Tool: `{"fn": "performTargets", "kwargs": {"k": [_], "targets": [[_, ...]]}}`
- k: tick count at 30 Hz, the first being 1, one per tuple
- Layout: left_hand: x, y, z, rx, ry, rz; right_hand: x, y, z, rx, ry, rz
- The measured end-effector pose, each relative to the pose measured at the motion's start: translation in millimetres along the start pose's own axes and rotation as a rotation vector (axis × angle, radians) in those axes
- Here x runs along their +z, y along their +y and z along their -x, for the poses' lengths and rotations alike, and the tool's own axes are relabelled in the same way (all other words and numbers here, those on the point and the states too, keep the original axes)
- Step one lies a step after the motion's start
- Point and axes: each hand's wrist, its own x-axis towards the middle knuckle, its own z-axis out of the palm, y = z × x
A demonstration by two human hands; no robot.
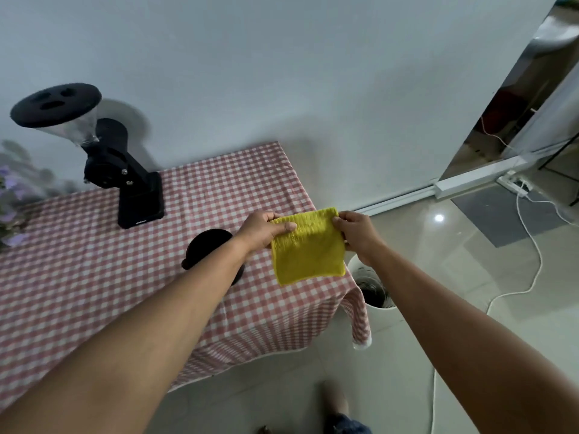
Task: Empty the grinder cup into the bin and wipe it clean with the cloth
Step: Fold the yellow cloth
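Note:
Both my hands hold a yellow cloth (308, 252) up by its top corners, above the table's right edge. My left hand (261, 228) pinches the left corner and my right hand (357, 233) pinches the right one, so the cloth hangs flat between them. The black grinder cup (206, 244) stands on the checked tablecloth, partly hidden behind my left forearm. A white bin (374, 289) with a dark inside stands on the floor just past the table's corner, below the cloth.
A black coffee grinder (125, 170) with a clear hopper stands at the back left of the pink checked table (94, 277). Purple flowers (12, 198) sit at the far left. A white cable (532, 245) runs across the tiled floor at right.

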Motion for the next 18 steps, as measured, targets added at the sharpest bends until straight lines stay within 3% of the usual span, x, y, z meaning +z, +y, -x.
{"fn": "performTargets", "kwargs": {"k": [7, 11, 18], "targets": [[33, -52, -4, -0.232, 0.092, 0.258, 5, 40, -17, 0.037, -0.012, 0.260], [48, -73, -15, -0.297, 0.174, 0.247, 7, 56, -26, 0.078, -0.029, 0.395], [62, -83, -34, -0.249, 0.414, 0.132, 10, 63, -43, 0.048, -0.003, 0.517]]}}
